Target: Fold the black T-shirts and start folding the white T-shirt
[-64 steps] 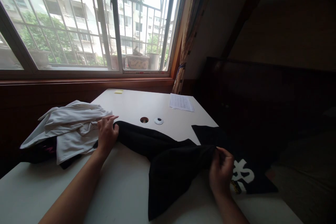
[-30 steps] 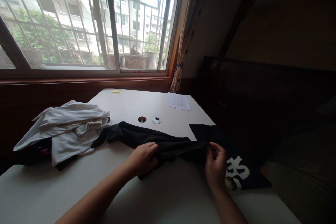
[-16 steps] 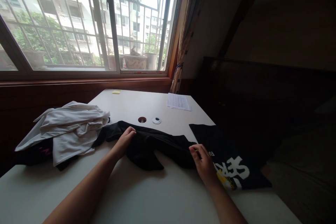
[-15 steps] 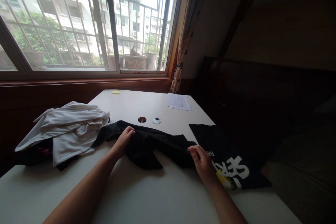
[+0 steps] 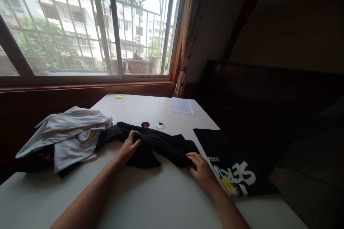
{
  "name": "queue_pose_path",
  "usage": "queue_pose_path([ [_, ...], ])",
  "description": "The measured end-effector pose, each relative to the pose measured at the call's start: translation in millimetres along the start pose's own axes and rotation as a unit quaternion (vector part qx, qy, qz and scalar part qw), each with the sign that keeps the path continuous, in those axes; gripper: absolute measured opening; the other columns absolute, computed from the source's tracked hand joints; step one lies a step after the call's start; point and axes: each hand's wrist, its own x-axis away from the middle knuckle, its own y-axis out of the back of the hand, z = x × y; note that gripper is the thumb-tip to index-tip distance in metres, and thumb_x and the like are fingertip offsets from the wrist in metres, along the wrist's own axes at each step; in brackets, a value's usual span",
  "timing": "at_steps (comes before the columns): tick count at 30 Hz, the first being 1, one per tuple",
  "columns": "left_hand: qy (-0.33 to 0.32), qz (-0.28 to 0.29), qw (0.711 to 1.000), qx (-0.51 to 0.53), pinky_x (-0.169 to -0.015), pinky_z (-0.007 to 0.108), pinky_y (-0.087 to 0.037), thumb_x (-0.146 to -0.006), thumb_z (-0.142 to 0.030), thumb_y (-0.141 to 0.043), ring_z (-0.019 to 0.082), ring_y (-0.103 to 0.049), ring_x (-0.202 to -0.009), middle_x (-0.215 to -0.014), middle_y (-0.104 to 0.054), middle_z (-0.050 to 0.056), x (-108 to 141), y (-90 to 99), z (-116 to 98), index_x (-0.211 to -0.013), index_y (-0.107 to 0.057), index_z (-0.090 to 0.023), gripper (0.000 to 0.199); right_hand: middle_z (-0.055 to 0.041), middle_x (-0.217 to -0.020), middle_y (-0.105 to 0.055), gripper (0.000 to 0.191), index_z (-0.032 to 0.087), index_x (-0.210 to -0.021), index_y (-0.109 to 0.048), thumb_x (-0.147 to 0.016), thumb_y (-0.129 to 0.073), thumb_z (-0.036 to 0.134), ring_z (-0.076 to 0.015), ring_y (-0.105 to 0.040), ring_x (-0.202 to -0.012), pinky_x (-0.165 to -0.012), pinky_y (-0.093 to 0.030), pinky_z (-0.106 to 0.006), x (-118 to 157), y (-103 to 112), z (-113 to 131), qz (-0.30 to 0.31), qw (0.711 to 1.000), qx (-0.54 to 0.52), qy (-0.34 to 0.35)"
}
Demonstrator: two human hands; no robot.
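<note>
1. Head view: a white, smooth-topped table stands before a wide, metal-framed window with bars outside.
2. A long, rumpled black fabric garment lies across the table's middle, between both hands, with one flap hanging toward the wearer.
3. The left hand pinches a fold of this garment between thumb and fingers, left of its middle.
4. The right hand rests its fingertips on the garment's right end, fingers slightly spread; the cloth is too dark to tell whether the thumb grips it from beneath.
5. At the left, a loose heap of soft white cloth lies over darker fabric; the black garment's left end reaches its edge.
6. At the right, just beyond the right hand, a dark T-shirt-like cloth with bold white lettering and a yellow print lies flat.
7. Farther back are printed white paper sheets and a small yellow paper note.
</note>
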Motion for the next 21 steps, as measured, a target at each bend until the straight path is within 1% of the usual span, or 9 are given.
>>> queue_pose_path([
  [3, -0.065, 0.122, 0.99, -0.039, -0.095, 0.04, -0.05, -0.084, -0.039, -0.065, 0.026, -0.066, -0.102, -0.11, -0.07, 0.005, 9, -5.4, -6, -0.124, -0.054, -0.024, 0.044, -0.0075, -0.115, -0.07, 0.035, 0.022, -0.11, -0.067, -0.081, -0.048, 0.015, -0.0264, -0.063, -0.111, -0.099, -0.048, -0.045, -1, -3, -11, -0.021, 1.0, 0.0, -0.013],
  [4, -0.087, 0.149, 0.984, -0.052, -0.097, 0.041, -0.05, -0.084, -0.037, -0.066, 0.027, -0.066, -0.106, -0.115, -0.07, 0.007, 10, -6.5, -6, -0.127, -0.054, -0.024, 0.046, -0.0076, -0.112, -0.071, 0.033, 0.023, -0.11, -0.065, -0.082, -0.048, 0.017, -0.0268, -0.064, -0.109, -0.097, -0.049, -0.045, -1, -4, -14, -0.033, 0.999, -0.004, -0.025],
  [6, -0.123, 0.167, 0.976, -0.072, -0.103, 0.045, -0.047, -0.081, -0.034, -0.069, 0.031, -0.063, -0.116, -0.123, -0.068, 0.011, 11, -7.8, -3, -0.127, -0.058, -0.022, 0.049, -0.0074, -0.105, -0.072, 0.028, 0.023, -0.108, -0.063, -0.086, -0.046, 0.022, -0.0272, -0.067, -0.102, -0.091, -0.051, -0.044, 0, -4, -17, -0.06, 0.996, -0.019, -0.057],
  [8, -0.144, 0.165, 0.972, -0.088, -0.107, 0.048, -0.044, -0.078, -0.03, -0.07, 0.034, -0.059, -0.123, -0.13, -0.065, 0.013, 10, -7.8, 0, -0.127, -0.061, -0.021, 0.05, -0.0069, -0.101, -0.072, 0.023, 0.024, -0.108, -0.06, -0.09, -0.046, 0.029, -0.0272, -0.068, -0.096, -0.085, -0.053, -0.042, 1, -2, -17, -0.087, 0.992, -0.044, -0.085],
  [10, -0.155, 0.179, 0.968, -0.088, -0.109, 0.048, -0.043, -0.079, -0.024, -0.066, 0.033, -0.058, -0.125, -0.133, -0.064, 0.012, 10, -7.2, 1, -0.131, -0.06, -0.022, 0.052, -0.0075, -0.101, -0.072, 0.023, 0.025, -0.108, -0.057, -0.091, -0.048, 0.037, -0.0275, -0.069, -0.095, -0.081, -0.053, -0.041, 3, 0, -14, -0.129, 0.984, -0.07, -0.103],
  [13, -0.174, 0.22, 0.957, -0.075, -0.112, 0.045, -0.041, -0.08, -0.014, -0.059, 0.028, -0.055, -0.13, -0.141, -0.06, 0.008, 11, -7.4, -2, -0.141, -0.054, -0.025, 0.061, -0.0093, -0.102, -0.07, 0.029, 0.024, -0.106, -0.055, -0.091, -0.05, 0.048, -0.028, -0.068, -0.094, -0.079, -0.053, -0.04, 5, 5, -7, -0.234, 0.958, -0.091, -0.139],
  [17, -0.164, 0.277, 0.943, -0.078, -0.119, 0.047, -0.031, -0.072, -0.003, -0.05, 0.027, -0.047, -0.138, -0.146, -0.057, 0.002, 15, -12.4, -9, -0.143, -0.054, -0.031, 0.076, -0.0101, -0.101, -0.065, 0.035, 0.021, -0.103, -0.053, -0.089, -0.05, 0.053, -0.0267, -0.065, -0.091, -0.078, -0.051, -0.039, 10, 14, 4, -0.356, 0.915, -0.094, -0.168],
  [19, -0.134, 0.314, 0.937, -0.069, -0.12, 0.048, -0.028, -0.073, -0.004, -0.048, 0.028, -0.044, -0.141, -0.146, -0.057, 0.0, 19, -15.3, -18, -0.14, -0.058, -0.033, 0.074, -0.0113, -0.102, -0.064, 0.037, 0.02, -0.106, -0.054, -0.089, -0.049, 0.053, -0.0275, -0.064, -0.093, -0.079, -0.05, -0.039, 13, 18, 7, -0.378, 0.905, -0.09, -0.172],
  [21, -0.096, 0.348, 0.932, -0.027, -0.116, 0.047, -0.034, -0.079, -0.009, -0.048, 0.029, -0.052, -0.133, -0.138, -0.064, 0.001, 24, -17.1, -32, -0.133, -0.065, -0.031, 0.06, -0.0123, -0.098, -0.066, 0.038, 0.018, -0.104, -0.057, -0.089, -0.046, 0.052, -0.0289, -0.064, -0.092, -0.078, -0.049, -0.04, 13, 22, 6, -0.362, 0.91, -0.088, -0.181],
])
